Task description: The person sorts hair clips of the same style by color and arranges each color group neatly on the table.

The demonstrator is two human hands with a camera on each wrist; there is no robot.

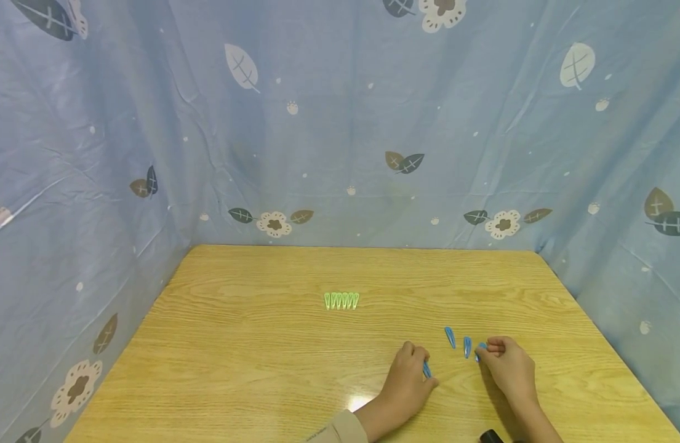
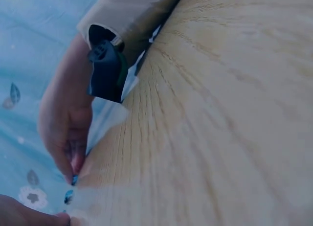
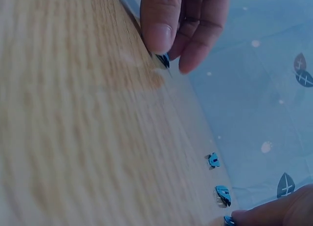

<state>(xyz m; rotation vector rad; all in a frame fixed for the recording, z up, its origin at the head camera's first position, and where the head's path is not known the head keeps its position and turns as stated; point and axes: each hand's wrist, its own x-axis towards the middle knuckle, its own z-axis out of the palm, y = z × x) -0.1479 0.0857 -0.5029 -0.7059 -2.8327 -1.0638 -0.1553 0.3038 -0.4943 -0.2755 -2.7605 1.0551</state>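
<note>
While the green snap hair clips [image 1: 339,301] lie neatly rowed at centre frame, the blue snap hair clips [image 1: 467,347], lower right, seem not yet aligned; left hand [image 1: 404,383] and right hand [image 1: 508,370] each pinch one.

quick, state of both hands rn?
Left hand: closed, holding a blue clip.
Right hand: closed, pinching another blue clip at the table.

Six green hair clips [image 1: 338,300] in a row at the far middle. Four blue hair clips [image 1: 468,347] can be seen on the right — one at the left hand [image 1: 407,383], one at the right hand [image 1: 508,369], two loose between. Two hands, one table [image 1: 234,344], one black device [image 1: 490,437].
</note>
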